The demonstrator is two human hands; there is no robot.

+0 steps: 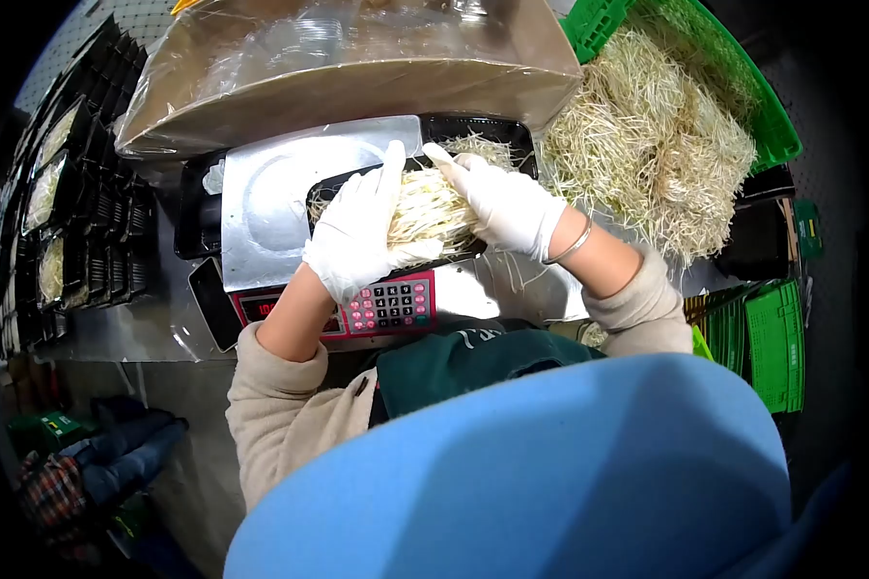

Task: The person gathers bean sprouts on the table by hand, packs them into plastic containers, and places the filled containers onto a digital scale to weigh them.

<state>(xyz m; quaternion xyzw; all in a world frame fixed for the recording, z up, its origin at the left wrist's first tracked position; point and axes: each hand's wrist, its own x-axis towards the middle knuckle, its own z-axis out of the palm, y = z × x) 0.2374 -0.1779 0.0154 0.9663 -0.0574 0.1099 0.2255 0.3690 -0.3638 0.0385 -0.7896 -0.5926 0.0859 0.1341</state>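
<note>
My left hand [357, 232], in a white glove, lies along the left side of a bunch of bean sprouts [429, 210], its thumb and fingers around them. From the right, my gloved right hand [502, 201] presses on the same bunch, index finger and thumb curved over it. The sprouts sit in a black plastic tray [316, 198], mostly hidden by my hands. Under and beside the tray is a scale with a metal plate [275, 217] and a red keypad panel [391, 303]. My left wrist partly covers its red display.
A large pile of bean sprouts [647, 145] spills from a green crate [777, 125] at the right. Behind the scale stands a plastic-lined cardboard box [357, 101]. Stacked black trays [116, 212] fill the left side; a phone [212, 301] lies beside the scale. Another person [116, 463] is at lower left.
</note>
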